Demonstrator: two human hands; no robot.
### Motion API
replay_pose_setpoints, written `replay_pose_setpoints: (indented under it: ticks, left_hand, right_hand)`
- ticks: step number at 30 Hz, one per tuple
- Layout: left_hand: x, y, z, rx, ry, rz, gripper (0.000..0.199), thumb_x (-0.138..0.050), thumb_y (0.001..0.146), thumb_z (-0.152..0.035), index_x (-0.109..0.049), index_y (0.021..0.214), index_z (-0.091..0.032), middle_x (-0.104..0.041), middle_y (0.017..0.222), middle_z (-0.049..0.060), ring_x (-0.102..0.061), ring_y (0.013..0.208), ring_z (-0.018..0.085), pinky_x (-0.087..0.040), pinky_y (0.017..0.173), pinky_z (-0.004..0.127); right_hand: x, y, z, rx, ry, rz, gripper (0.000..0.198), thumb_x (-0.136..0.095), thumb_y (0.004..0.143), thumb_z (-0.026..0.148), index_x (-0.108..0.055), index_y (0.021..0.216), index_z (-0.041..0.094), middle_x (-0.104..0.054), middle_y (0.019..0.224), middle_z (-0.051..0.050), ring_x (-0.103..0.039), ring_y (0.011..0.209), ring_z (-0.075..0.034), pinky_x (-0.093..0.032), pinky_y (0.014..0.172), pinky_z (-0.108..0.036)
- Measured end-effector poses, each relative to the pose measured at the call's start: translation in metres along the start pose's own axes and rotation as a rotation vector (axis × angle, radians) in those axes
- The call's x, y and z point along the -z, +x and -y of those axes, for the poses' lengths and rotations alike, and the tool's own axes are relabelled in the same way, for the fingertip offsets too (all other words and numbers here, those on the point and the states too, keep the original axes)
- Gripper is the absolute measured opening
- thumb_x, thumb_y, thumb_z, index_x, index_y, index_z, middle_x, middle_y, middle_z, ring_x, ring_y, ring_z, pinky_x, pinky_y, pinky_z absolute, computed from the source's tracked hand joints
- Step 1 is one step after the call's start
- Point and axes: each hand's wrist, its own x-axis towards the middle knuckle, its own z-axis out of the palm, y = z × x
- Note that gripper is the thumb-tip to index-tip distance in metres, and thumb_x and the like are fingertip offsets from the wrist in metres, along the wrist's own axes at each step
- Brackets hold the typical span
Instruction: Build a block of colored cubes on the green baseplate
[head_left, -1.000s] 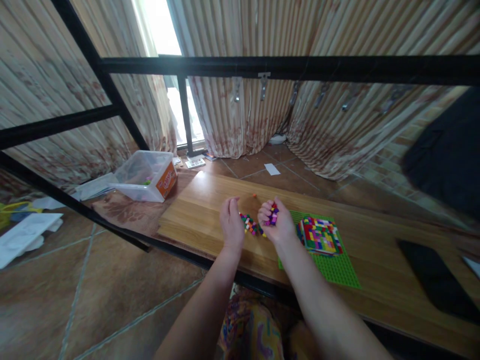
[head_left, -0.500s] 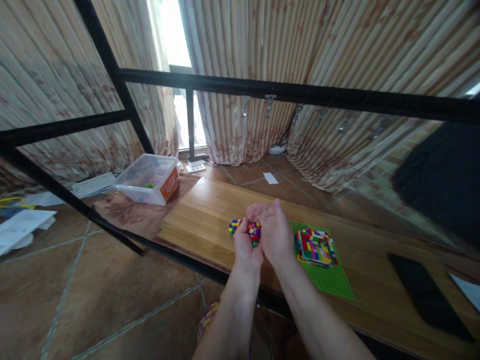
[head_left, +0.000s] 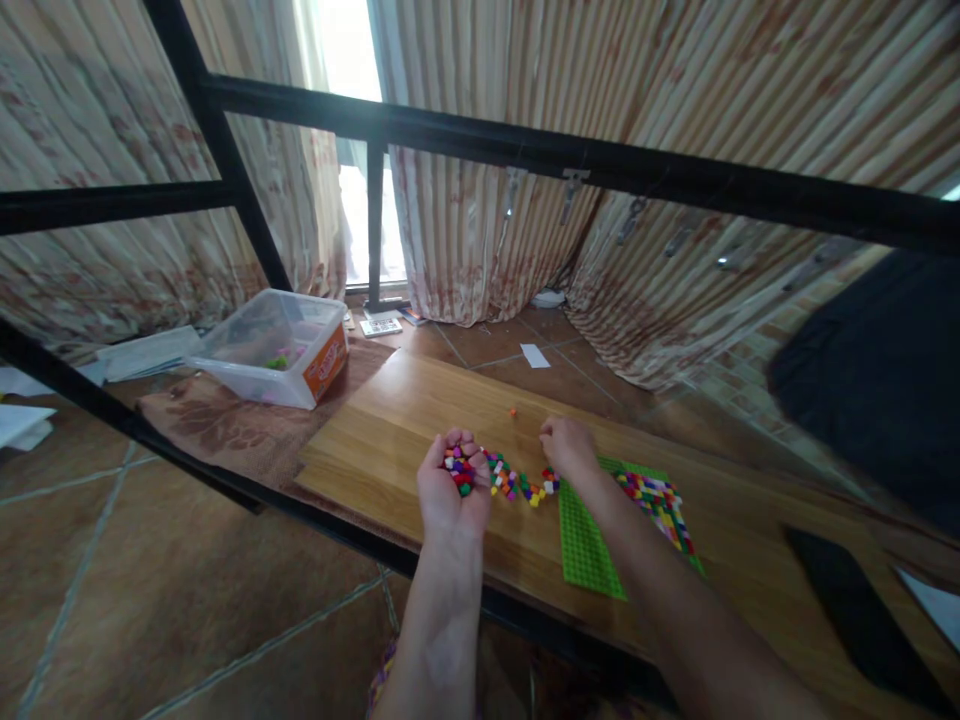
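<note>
My left hand (head_left: 450,495) is cupped palm up around a heap of small coloured building bricks (head_left: 460,470). To its right, more loose bricks (head_left: 506,478) lie scattered on the wooden table (head_left: 375,430). My right hand (head_left: 568,443) hovers by the far left corner of a green baseplate (head_left: 589,545), its fingers curled together; whatever they may hold is too small to tell. On the baseplate stands a multicoloured block of bricks (head_left: 660,505), partly covered by my right forearm. One orange brick (head_left: 514,412) lies alone farther back.
A clear plastic box (head_left: 262,345) with an orange label stands on a brown mat (head_left: 225,425) at the left. A black flat object (head_left: 862,610) lies at the table's right. Black metal bars (head_left: 480,135) cross in front of the curtains.
My hands have parted. The left moved left with bricks in its palm, while the right turned over and moved toward the baseplate. The loose bricks on the table now show between them.
</note>
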Motion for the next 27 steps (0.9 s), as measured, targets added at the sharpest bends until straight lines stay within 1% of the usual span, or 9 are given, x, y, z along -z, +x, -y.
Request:
replay_pose_setpoints:
  ticks: [3, 7, 13, 16, 19, 21, 24, 25, 27]
  left_hand:
    - [-0.002, -0.001, -0.007, 0.017, -0.030, -0.009, 0.033, -0.037, 0.092, -0.016, -0.057, 0.066, -0.013, -0.052, 0.066, 0.003, -0.046, 0.050, 0.004, -0.039, 0.042, 0.012]
    - [-0.003, -0.001, -0.018, 0.010, -0.100, -0.022, 0.029, -0.039, 0.092, -0.015, -0.056, 0.068, -0.012, -0.052, 0.068, 0.002, -0.046, 0.050, 0.003, -0.037, 0.041, 0.011]
    - [-0.001, 0.002, -0.022, 0.014, -0.068, -0.061, 0.024, -0.042, 0.090, -0.014, -0.055, 0.071, -0.011, -0.054, 0.067, 0.003, -0.047, 0.049, 0.004, -0.038, 0.041, 0.013]
    - [-0.003, 0.004, -0.016, -0.001, -0.015, -0.181, 0.020, -0.045, 0.089, -0.013, -0.057, 0.073, -0.011, -0.057, 0.069, 0.004, -0.051, 0.052, 0.005, -0.042, 0.044, 0.013]
    - [-0.004, 0.005, -0.003, 0.027, 0.026, -0.255, 0.019, -0.046, 0.089, -0.013, -0.060, 0.076, -0.009, -0.061, 0.072, 0.006, -0.059, 0.061, 0.009, -0.052, 0.056, 0.018]
    - [-0.005, 0.005, 0.008, 0.084, 0.040, -0.210, 0.021, -0.046, 0.090, -0.015, -0.061, 0.077, -0.008, -0.062, 0.073, 0.007, -0.061, 0.063, 0.011, -0.054, 0.060, 0.023]
    - [-0.006, 0.003, 0.022, 0.150, 0.023, -0.114, 0.024, -0.045, 0.090, -0.016, -0.060, 0.073, -0.010, -0.061, 0.069, 0.005, -0.060, 0.061, 0.011, -0.054, 0.061, 0.024]
    - [-0.006, 0.001, 0.026, 0.164, 0.011, -0.091, 0.025, -0.045, 0.091, -0.016, -0.060, 0.072, -0.010, -0.061, 0.069, 0.005, -0.061, 0.061, 0.010, -0.055, 0.062, 0.023]
    - [-0.006, -0.002, 0.030, 0.188, -0.014, -0.076, 0.024, -0.045, 0.091, -0.015, -0.060, 0.073, -0.009, -0.062, 0.071, 0.006, -0.062, 0.065, 0.011, -0.055, 0.065, 0.024]
  right_hand:
    - [-0.006, 0.012, 0.008, 0.028, -0.068, 0.039, 0.020, -0.053, 0.081, 0.014, -0.073, 0.081, 0.016, -0.073, 0.089, -0.012, -0.066, 0.090, -0.024, -0.045, 0.081, -0.032]
    - [-0.015, 0.034, 0.025, 0.065, -0.096, 0.051, 0.026, -0.051, 0.086, 0.021, -0.070, 0.104, 0.019, -0.073, 0.105, -0.009, -0.064, 0.099, -0.020, -0.043, 0.085, -0.028]
    - [-0.025, 0.046, 0.044, 0.093, -0.104, 0.116, 0.018, -0.057, 0.081, 0.015, -0.075, 0.085, 0.015, -0.074, 0.094, -0.013, -0.066, 0.094, -0.022, -0.044, 0.082, -0.029]
    - [-0.011, 0.038, 0.050, 0.135, -0.051, 0.132, 0.020, -0.055, 0.080, 0.012, -0.075, 0.080, 0.013, -0.075, 0.091, -0.014, -0.067, 0.090, -0.023, -0.045, 0.079, -0.029]
    - [0.012, 0.017, 0.059, 0.218, 0.061, 0.156, 0.020, -0.055, 0.083, 0.020, -0.075, 0.086, 0.018, -0.076, 0.088, -0.006, -0.068, 0.083, -0.017, -0.046, 0.074, -0.024]
    - [0.029, -0.002, 0.065, 0.297, 0.165, 0.207, 0.020, -0.056, 0.083, 0.025, -0.074, 0.092, 0.021, -0.075, 0.085, 0.000, -0.067, 0.076, -0.013, -0.047, 0.068, -0.021]
    - [0.054, -0.028, 0.068, 0.409, 0.475, 0.357, 0.020, -0.057, 0.082, 0.026, -0.073, 0.093, 0.019, -0.075, 0.085, -0.002, -0.067, 0.074, -0.015, -0.049, 0.066, -0.024]
    - [0.062, -0.035, 0.066, 0.422, 0.511, 0.366, 0.022, -0.057, 0.083, 0.027, -0.072, 0.096, 0.019, -0.075, 0.087, -0.002, -0.067, 0.075, -0.015, -0.049, 0.067, -0.025]
    - [0.072, -0.044, 0.056, 0.403, 0.460, 0.280, 0.023, -0.054, 0.085, 0.027, -0.072, 0.099, 0.021, -0.074, 0.091, -0.002, -0.067, 0.078, -0.016, -0.049, 0.072, -0.027]
